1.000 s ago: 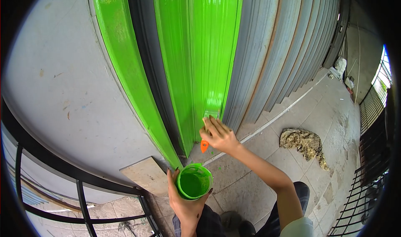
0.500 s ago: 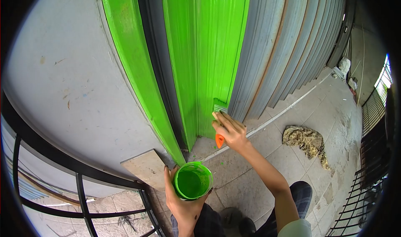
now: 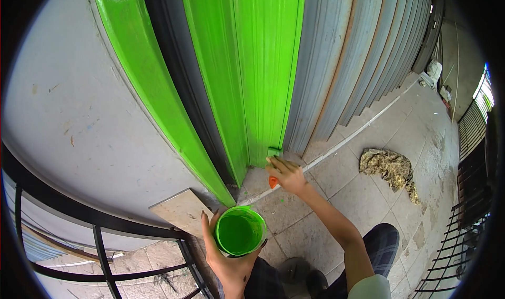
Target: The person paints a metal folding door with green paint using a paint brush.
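Observation:
My left hand [image 3: 225,262] is wrapped round a small tub of green paint [image 3: 241,231], its open top facing up and its rim smeared green. With my right hand [image 3: 288,175] I grip a paintbrush [image 3: 273,182] by its orange handle. The green-coated bristles press on the lower part of a green metal folding panel [image 3: 265,88], near its bottom edge. My fingers hide much of the brush. To the right, bare grey panels [image 3: 321,78] continue the same folded door. A green frame post [image 3: 158,109] stands on the left, past a dark grey strip.
A crumpled patterned cloth [image 3: 388,167] lies on the tiled floor [image 3: 336,215] at right. A flat tile piece [image 3: 184,212] leans by the white wall [image 3: 79,125]. Black metal bars [image 3: 100,246] curve at lower left, and a black grille [image 3: 442,251] stands at lower right.
My right hand has moved the brush down the green panel, closer to its bottom edge. The left hand still holds the tub in nearly the same place. The view has shifted slightly.

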`<state>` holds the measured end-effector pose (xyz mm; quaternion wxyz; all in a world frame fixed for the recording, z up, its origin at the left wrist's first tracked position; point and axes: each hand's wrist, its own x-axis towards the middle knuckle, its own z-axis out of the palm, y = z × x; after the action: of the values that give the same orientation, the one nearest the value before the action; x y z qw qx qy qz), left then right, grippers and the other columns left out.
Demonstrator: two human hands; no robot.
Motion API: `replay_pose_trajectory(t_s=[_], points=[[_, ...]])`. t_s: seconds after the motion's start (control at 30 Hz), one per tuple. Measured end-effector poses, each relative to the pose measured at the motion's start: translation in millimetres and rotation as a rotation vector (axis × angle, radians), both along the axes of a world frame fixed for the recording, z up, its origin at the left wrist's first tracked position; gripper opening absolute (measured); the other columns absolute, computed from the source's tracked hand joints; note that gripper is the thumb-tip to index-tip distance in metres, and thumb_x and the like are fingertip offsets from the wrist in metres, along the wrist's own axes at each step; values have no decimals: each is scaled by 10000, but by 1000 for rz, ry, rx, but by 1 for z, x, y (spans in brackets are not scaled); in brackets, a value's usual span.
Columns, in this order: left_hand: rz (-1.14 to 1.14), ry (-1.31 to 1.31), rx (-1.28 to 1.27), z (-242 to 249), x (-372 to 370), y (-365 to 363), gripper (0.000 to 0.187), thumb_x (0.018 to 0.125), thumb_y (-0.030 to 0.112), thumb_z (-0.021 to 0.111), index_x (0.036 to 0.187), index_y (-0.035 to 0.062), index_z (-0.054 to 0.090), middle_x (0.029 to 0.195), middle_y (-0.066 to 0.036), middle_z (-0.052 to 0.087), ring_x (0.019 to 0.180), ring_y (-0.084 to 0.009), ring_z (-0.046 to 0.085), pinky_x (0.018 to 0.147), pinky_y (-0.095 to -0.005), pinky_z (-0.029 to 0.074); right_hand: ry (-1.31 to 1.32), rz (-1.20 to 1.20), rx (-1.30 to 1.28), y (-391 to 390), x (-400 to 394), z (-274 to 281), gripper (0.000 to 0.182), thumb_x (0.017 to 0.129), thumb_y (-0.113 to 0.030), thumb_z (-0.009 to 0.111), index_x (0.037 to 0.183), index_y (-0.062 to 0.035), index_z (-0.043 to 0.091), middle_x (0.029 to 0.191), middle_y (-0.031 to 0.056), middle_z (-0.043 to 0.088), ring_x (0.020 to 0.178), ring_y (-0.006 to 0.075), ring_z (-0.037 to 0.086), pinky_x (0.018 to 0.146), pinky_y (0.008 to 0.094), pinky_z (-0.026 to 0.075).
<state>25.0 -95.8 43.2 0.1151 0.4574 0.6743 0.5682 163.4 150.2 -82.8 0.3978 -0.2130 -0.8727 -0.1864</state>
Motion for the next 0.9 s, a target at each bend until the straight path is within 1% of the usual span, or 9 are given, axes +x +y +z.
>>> replay_pose_trajectory(t_s=[0.07, 0.17, 0.3, 0.4, 0.5, 0.57, 0.63, 0.73, 0.9], points=[[-15, -22, 0, -2, 0, 1, 1119, 531, 97, 901, 1425, -49, 244, 1227, -174, 589, 1073, -287, 618, 942, -370, 474, 119, -3, 161, -7, -5, 42, 188, 748, -86, 682, 891, -115, 563, 1035, 106, 665, 904, 237, 686, 671, 274, 592], [-25, -29, -8, -1, 0, 3, 1124, 530, 93, 901, 1426, -49, 239, 1226, -170, 590, 1071, -285, 618, 942, -370, 474, 146, -28, 271, -13, -10, 40, 165, 751, -83, 677, 876, -108, 572, 1074, 111, 650, 941, 249, 676, 744, 303, 588], [-10, -5, -14, 1, 1, 3, 1120, 528, 98, 903, 1423, -49, 246, 1224, -169, 591, 1070, -287, 619, 939, -371, 475, -59, -56, 85, -9, -16, -45, 141, 753, -104, 672, 851, -103, 571, 1175, 107, 607, 1019, 240, 648, 815, 345, 560], [-8, -8, -12, -3, 0, 4, 1111, 523, 107, 908, 1416, -52, 266, 1219, -172, 592, 1062, -298, 622, 931, -369, 478, -118, 88, -246, -14, -16, -42, 193, 713, -79, 691, 875, -97, 588, 1086, 109, 645, 960, 233, 666, 785, 332, 565], [27, -5, -35, -4, 0, 7, 1096, 515, 116, 911, 1405, -53, 294, 1215, -181, 591, 1061, -316, 618, 927, -374, 478, 82, 111, -496, -23, -6, 21, 253, 714, -4, 706, 935, -87, 615, 992, 103, 680, 862, 208, 689, 755, 335, 574], [29, 26, -32, -5, 0, 9, 1110, 494, 61, 897, 1414, -40, 286, 1207, -172, 593, 1059, -288, 620, 921, -360, 486, 454, 271, -709, -24, -2, 85, 241, 756, 45, 712, 963, -46, 630, 935, 109, 700, 810, 189, 701, 727, 323, 577], [29, 59, -25, -5, 1, 10, 1121, 487, 46, 898, 1419, -32, 280, 1213, -174, 592, 1054, -287, 627, 909, -360, 497, 768, 499, -806, -45, 9, 160, 127, 812, 27, 701, 921, 4, 637, 946, 119, 704, 849, 176, 700, 711, 309, 573], [14, 91, 4, -5, 4, 11, 1124, 495, 64, 906, 1422, -31, 277, 1226, -181, 587, 1052, -295, 629, 902, -366, 502, 651, 756, -1158, -80, 29, 224, 93, 812, 18, 708, 882, 25, 647, 911, 132, 706, 871, 189, 695, 731, 308, 568], [-26, 80, 85, -5, 10, 11, 1103, 541, 86, 904, 1434, -27, 266, 1255, -216, 559, 1060, -312, 626, 910, -387, 500, 76, 668, -1134, -118, 18, 238, 98, 828, -72, 711, 913, -40, 674, 881, 67, 715, 790, 163, 700, 684, 273, 552]])
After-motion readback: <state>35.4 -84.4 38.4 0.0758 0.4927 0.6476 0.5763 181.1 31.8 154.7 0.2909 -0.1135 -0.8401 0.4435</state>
